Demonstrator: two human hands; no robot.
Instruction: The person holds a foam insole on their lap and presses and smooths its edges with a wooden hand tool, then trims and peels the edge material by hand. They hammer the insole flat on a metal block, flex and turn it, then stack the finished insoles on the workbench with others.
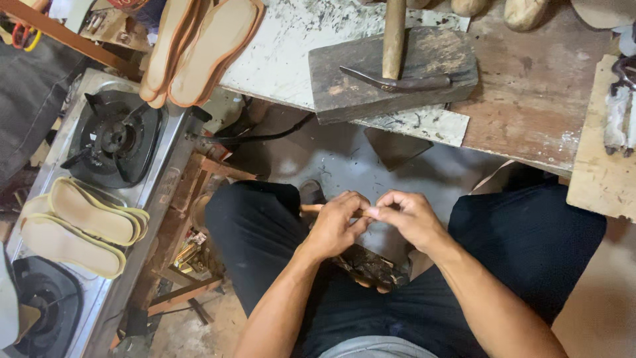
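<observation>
The fingers [358, 207] of the left hand [334, 225] are curled closed around a thin tan strip [310, 208], whose short end projects to the left of the knuckles. The fingers of the right hand [411, 215] are pinched closed at the same spot; thumb and forefinger meet the left fingertips, so both hands touch at the strip. What material the strip is cannot be told. Both hands hover between the knees, above the lap in dark trousers [265, 225]. A dark object [371, 265] rests on the lap just below the wrists; its kind is unclear.

Ahead of the knees, the tabletop [530, 99] carries a worn wooden block [430, 66]. A hammer [394, 53] lies on the block, head down and handle pointing away. Tan shoe insoles [205, 46] overhang the left end of the tabletop. To the left stands a gas stove [119, 139] with two burners; a second stack of insoles [86, 225] lies between the burners. A plywood board [596, 166] sits at the right edge.
</observation>
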